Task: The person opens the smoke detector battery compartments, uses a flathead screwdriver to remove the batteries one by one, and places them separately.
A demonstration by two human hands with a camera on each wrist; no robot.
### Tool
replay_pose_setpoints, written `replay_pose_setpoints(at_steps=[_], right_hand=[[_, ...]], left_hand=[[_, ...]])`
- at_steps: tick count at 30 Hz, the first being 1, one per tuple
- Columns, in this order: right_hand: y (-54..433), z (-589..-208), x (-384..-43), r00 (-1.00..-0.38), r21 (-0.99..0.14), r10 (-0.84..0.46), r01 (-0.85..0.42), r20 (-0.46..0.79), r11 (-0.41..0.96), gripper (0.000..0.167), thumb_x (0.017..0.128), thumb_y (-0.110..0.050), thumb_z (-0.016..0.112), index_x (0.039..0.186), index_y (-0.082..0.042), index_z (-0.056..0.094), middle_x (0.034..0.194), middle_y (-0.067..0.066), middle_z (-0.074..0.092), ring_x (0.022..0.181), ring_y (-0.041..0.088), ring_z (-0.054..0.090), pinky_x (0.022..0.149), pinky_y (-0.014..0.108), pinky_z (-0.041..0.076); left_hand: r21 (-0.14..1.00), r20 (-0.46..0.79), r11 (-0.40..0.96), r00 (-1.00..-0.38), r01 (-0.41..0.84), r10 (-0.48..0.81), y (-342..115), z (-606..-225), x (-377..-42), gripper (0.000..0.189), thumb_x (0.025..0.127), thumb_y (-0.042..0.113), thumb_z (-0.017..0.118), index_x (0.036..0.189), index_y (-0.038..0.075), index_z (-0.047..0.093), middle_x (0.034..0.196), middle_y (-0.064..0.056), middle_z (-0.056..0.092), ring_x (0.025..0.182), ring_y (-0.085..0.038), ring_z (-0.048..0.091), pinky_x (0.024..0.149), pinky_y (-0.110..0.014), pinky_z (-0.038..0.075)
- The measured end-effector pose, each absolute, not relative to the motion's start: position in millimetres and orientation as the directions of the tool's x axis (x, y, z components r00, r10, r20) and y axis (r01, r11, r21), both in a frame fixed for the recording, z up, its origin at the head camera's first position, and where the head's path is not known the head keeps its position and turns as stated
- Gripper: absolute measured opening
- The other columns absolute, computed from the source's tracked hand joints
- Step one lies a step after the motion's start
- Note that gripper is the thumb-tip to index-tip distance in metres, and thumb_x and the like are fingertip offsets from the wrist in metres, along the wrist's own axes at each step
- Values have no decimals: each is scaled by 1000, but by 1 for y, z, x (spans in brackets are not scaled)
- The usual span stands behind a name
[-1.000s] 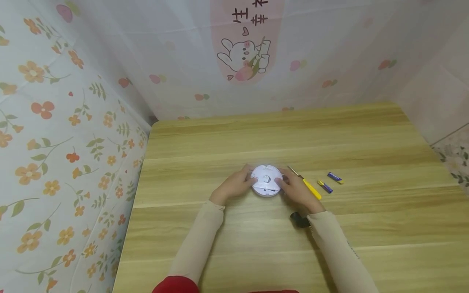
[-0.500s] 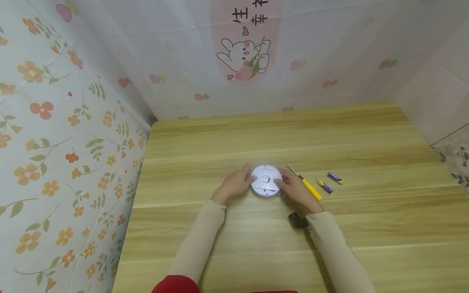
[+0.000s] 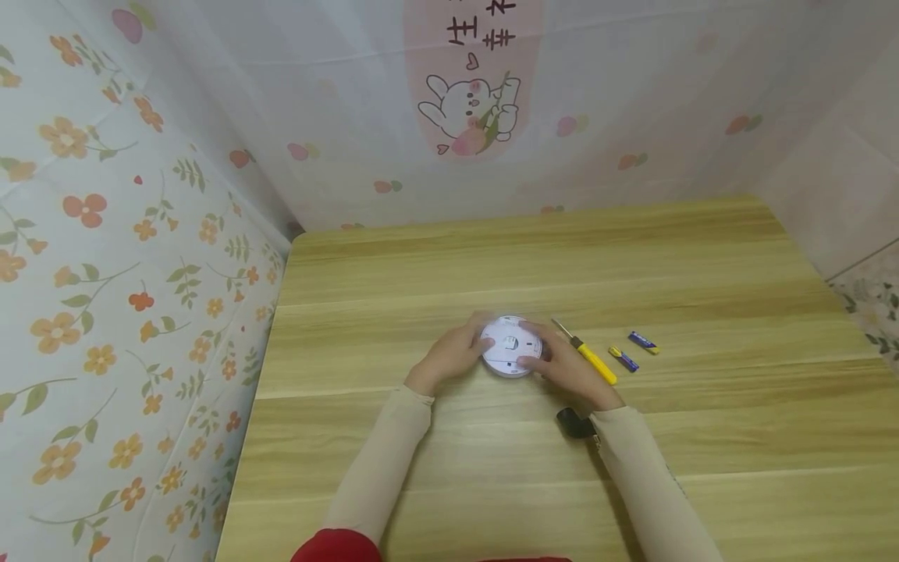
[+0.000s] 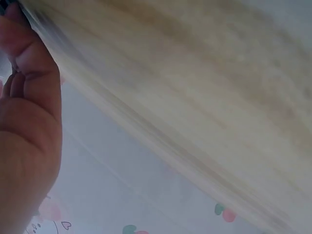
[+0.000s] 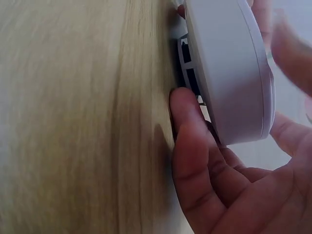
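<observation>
A round white smoke detector [image 3: 502, 357] is held between both hands close over the wooden table, its printed back facing up. The left hand [image 3: 452, 356] grips its left edge, thumb on top. On the opposite side the right hand [image 3: 572, 368] grips it, with the thumb lying on the near part of the back. The right wrist view shows the thick white side of the detector [image 5: 229, 73] and dark slots on its underside, with right fingers [image 5: 187, 141] beneath. In the left wrist view, the left hand [image 4: 31, 112] hides nearly all of the detector.
To the right of the hands lies a yellow-handled screwdriver [image 3: 595, 359]. Two blue-and-yellow batteries [image 3: 623, 359] lie farther right. A small black object [image 3: 574, 423] sits by the right wrist. Patterned cloth [image 3: 337, 117] rises behind the wooden table [image 3: 393, 289] and along its left side.
The right thumb has shifted toward the near edge of the smoke detector's back. A dark gap seen near that edge earlier no longer shows. The left hand stays almost still.
</observation>
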State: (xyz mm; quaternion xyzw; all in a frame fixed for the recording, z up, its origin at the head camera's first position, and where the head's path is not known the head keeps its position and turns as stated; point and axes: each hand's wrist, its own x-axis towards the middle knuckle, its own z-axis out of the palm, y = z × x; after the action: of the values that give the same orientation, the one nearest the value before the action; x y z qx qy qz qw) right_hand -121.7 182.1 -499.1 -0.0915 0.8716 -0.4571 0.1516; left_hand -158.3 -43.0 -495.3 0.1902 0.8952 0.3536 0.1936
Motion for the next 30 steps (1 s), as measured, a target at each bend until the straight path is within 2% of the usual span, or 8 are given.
replay_pose_setpoints(at_steps=[3, 5, 9, 13, 16, 22, 30], right_hand=[[181, -498, -121, -929, -833, -325, -33, -179, 552, 84, 81, -25, 78, 149, -6, 32, 153, 21, 33, 139, 39, 33, 116, 55, 25], [181, -498, -121, -930, -839, -318, -21, -183, 544, 90, 77, -24, 81, 148, -5, 30, 153, 22, 32, 138, 38, 34, 116, 55, 25], [182, -500, -122, -934, -842, -303, -5, -188, 539, 90, 77, -24, 81, 147, -4, 28, 151, 23, 31, 137, 39, 35, 116, 56, 24], [184, -502, -122, -938, -849, -290, 10, -191, 528, 89, 77, -26, 81, 146, -4, 29, 149, 23, 34, 134, 38, 39, 114, 55, 27], [186, -502, -122, -940, -850, -285, 8, -186, 527, 89, 76, -27, 81, 146, -5, 31, 149, 24, 35, 131, 37, 41, 113, 55, 29], [187, -505, -122, -939, -850, -300, -16, -168, 526, 86, 77, -25, 81, 145, -7, 32, 149, 23, 35, 125, 35, 44, 110, 53, 33], [189, -509, -122, -931, -856, -335, -55, -141, 513, 94, 72, -20, 85, 145, -1, 29, 147, 26, 34, 130, 39, 41, 113, 55, 29]], left_hand=[[709, -197, 667, -845, 227, 498, -43, -494, -158, 43, 101, 30, 45, 143, 22, 43, 145, -7, 51, 128, -33, 53, 102, -50, 45], [708, -192, 665, -842, 236, 504, -43, -494, -158, 41, 101, 30, 45, 142, 22, 45, 147, -5, 49, 128, -32, 53, 103, -50, 45], [696, -205, 673, -828, 251, 521, -45, -494, -159, 48, 98, 35, 53, 143, 24, 43, 143, -6, 53, 125, -29, 55, 100, -48, 47], [724, -235, 652, -808, 225, 540, -47, -494, -159, 71, 85, 40, 72, 146, 26, 39, 139, -6, 56, 121, -24, 56, 99, -46, 46], [744, -243, 634, -797, 213, 553, -48, -494, -159, 83, 78, 40, 79, 148, 27, 36, 142, -4, 53, 123, -22, 54, 100, -45, 44], [754, -245, 624, -793, 205, 557, -48, -492, -159, 86, 76, 40, 80, 149, 28, 36, 144, -4, 51, 127, -23, 52, 102, -47, 43], [759, -236, 616, -794, 210, 561, -49, -492, -158, 87, 75, 37, 81, 148, 26, 36, 145, -6, 50, 129, -27, 51, 103, -47, 43]])
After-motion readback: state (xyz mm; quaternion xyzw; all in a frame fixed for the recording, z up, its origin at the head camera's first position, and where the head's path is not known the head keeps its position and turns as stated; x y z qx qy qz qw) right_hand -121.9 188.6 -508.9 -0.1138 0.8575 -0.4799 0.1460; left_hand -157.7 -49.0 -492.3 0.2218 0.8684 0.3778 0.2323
